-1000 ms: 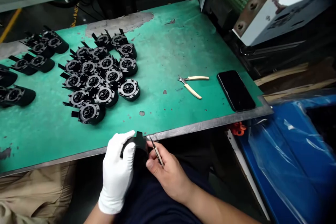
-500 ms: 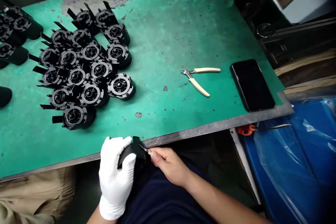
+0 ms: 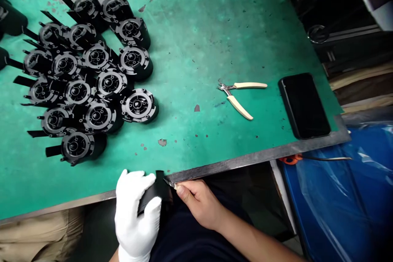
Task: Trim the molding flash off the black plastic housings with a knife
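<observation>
In a white glove, my left hand (image 3: 133,213) is wrapped round a black plastic housing (image 3: 156,190) at the table's front edge; a flat tab sticks up from its far end. My bare right hand (image 3: 199,202) grips a small knife (image 3: 170,183) by its pale handle, most of which the fingers hide. The blade's tip lies against or very near the right end of the housing; contact is hard to make out. Several similar black housings (image 3: 110,83) stand in a cluster on the green table (image 3: 190,61), ringed ends up, many with tabs pointing left.
Nippers (image 3: 241,96) with cream handles lie spread on the table. A black phone (image 3: 304,105) rests near the right corner. Beyond the edge are an orange-handled tool (image 3: 291,159) and a blue bin (image 3: 368,188) under clear plastic. Someone's tan-clothed leg (image 3: 43,233) shows at lower left.
The camera view has shifted, so the table items appear slightly lower. Both hands keep their holds, with the knife still at the housing's right end.
</observation>
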